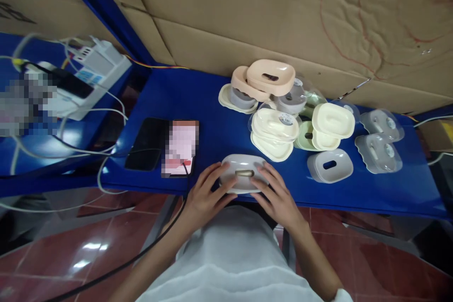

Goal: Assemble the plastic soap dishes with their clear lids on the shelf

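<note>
A light grey, oval plastic dish lies near the front edge of the table, with a pale oblong piece at its middle. Around its left side my left hand is closed, fingertips on the rim and inner face. From the right my right hand grips the same dish, its fingers slightly parted over the edge. Whether the pale piece is a handle or something seen through a slot, I cannot tell. Right of my right hand sits another grey dish with a dark oval slot.
Behind my hands are cream dishes, peach slotted pieces and a cream lid. Grey pieces under clear covers lie right. A lit phone and black device lie left; a black cable crosses my left arm.
</note>
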Motion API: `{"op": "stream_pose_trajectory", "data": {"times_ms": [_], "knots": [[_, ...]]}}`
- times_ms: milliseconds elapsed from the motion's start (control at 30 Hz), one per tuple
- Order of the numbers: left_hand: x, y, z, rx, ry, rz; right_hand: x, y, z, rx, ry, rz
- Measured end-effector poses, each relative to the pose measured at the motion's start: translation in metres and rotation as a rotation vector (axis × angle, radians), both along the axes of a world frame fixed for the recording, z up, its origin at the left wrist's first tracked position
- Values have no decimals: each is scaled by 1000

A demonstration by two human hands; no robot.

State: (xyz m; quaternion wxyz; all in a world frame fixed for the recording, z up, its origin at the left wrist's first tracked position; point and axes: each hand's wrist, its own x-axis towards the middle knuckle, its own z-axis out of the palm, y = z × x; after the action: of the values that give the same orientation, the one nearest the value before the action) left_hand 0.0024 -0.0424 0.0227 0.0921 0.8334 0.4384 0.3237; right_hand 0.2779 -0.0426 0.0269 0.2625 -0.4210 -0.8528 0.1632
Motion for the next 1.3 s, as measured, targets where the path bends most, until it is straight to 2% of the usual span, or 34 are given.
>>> {"op": "stream_pose_trajectory", "data": {"times_ms": [167,300,433,500,633,700,833,933,1167,1233,1300], "knots": [[4,6,2,49,75,-15,9,5,5,-17,-28,29],[2,10,3,89,86,-47,3,4,6,20,-109,29],[-1,13,1,39,95,-88,11,5,12,85,-138,48],[1,14,1,23,90,-80,36,11,22,173,-126,-72],[11,17,1,8,46,-48,110,38,46,357,-142,-542],[17,20,2,-12,34,-52,136,56,54,349,-180,-621],[24,24,1,-19,30,-78,151,93,57,192,-316,-532],[24,25,-1,-9,9,-84,155,108,53,134,-340,-461],[21,24,-3,9,-13,-88,197,106,34,-10,-133,-486],[20,24,-4,21,-22,-91,203,106,35,-3,-122,-507],[19,24,-5,25,-29,-90,199,111,44,33,-112,-541]]}}
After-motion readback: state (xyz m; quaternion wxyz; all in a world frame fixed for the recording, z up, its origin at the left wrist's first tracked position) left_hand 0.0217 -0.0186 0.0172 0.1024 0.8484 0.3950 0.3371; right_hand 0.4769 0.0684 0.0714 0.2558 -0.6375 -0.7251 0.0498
